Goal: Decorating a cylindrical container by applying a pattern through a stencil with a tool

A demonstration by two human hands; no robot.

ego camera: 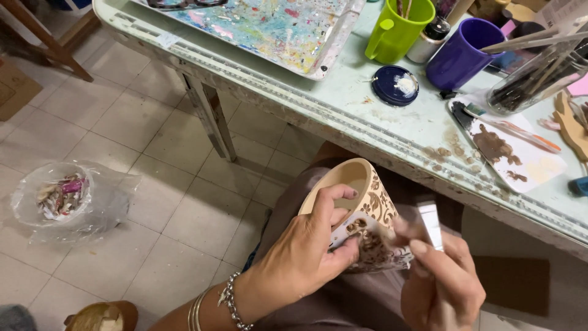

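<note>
Left hand [312,245]: I see it at lower centre of the frame, closed around the cup [361,211]; thumb over the rim, fingers on the stencil [373,248]; bracelets at the wrist.
Right hand [444,279]: lower right of the frame, fingers pinched together on a brush [430,224]; the brush end is blurred, right at the cup's side.
Cup: pale wood, tilted with its mouth toward upper left, held over the lap just below the desk [343,98] edge; brown leaf pattern on its side.
Stencil: thin sheet pressed against the cup's lower side, smeared brown.
Desk: runs across the upper right of the frame, pale green, stained with brown paint near the edge.
Palette [514,153]: white plate at right with brown paint on it; another brush lies across it.
Lid [395,85]: dark blue, round, with a white blob, upper centre.
Green mug [398,27]: top of frame, brushes inside; a purple mug [460,55] just right of it.
Tray [269,27]: top centre, spattered in many colours.
Bag [67,199]: clear plastic on the floor at left, paint tubes inside.
</note>
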